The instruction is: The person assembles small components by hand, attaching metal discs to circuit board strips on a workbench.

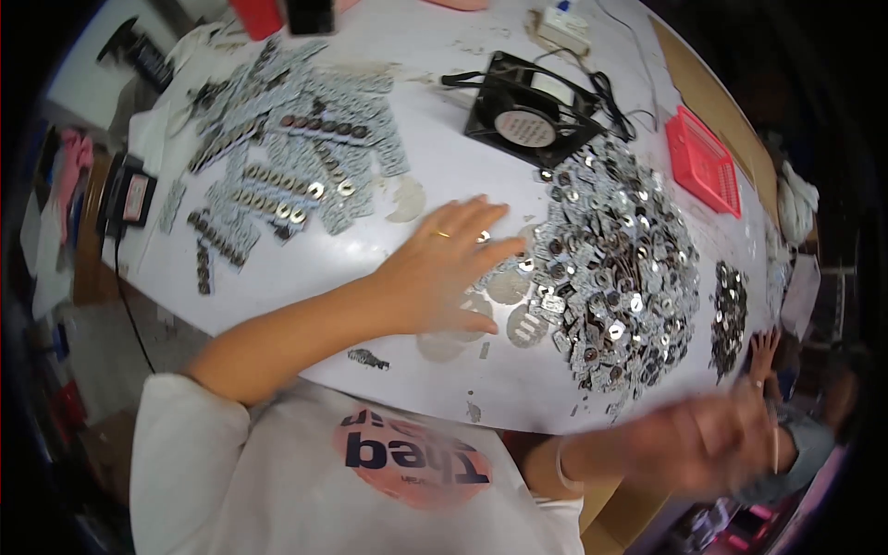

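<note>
Fingers spread, my left hand [444, 264] reaches over the white table [305, 328] at the left edge of a large pile of small silver and dark metal parts [624, 268]. Some loose parts lie by its fingertips, and I see nothing held in it. Round grey patches [529, 326] mark the tabletop beside its thumb. My right hand [708, 435] is off the near right edge of the table, smeared by motion, so its fingers and anything in them cannot be made out. At the far left, grey strips of parts [379, 106] lie heaped, some bearing rows of round dark or shiny pieces.
A black fan [527, 116] stands behind the pile, with a white power strip [562, 30] farther back. To the right are a red plastic basket [703, 162] and a smaller pile [729, 319]. Another person's hand [764, 351] rests at the right edge.
</note>
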`<action>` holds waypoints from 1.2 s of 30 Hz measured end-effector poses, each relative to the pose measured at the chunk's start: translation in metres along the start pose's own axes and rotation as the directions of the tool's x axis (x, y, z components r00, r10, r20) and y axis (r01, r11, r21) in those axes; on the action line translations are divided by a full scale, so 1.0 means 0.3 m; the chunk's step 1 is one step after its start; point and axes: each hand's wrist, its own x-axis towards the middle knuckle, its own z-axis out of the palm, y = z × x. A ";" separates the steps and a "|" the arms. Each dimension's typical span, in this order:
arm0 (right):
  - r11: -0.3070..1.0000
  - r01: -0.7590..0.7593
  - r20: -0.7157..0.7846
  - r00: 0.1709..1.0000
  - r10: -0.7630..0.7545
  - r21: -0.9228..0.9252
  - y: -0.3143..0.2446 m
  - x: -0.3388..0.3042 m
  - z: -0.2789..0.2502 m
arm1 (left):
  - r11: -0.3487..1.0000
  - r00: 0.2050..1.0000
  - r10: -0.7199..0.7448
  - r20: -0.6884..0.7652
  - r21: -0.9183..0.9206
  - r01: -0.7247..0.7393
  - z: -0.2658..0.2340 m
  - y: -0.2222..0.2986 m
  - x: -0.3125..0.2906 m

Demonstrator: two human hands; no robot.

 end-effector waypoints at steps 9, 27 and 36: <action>0.991 -0.094 0.063 0.994 0.089 0.091 0.035 0.034 -0.025 | 0.991 0.977 0.120 -0.175 -0.043 -0.129 0.272 0.079 0.210; 0.917 0.336 0.320 0.911 -0.259 -0.215 -0.304 -0.023 0.199 | 0.966 0.964 0.255 0.081 -0.053 -0.251 0.109 0.133 0.049; 0.740 0.575 0.469 0.791 -0.393 -0.349 -0.426 -0.144 0.358 | 0.631 0.604 0.763 0.231 -0.063 -0.773 0.430 0.328 0.157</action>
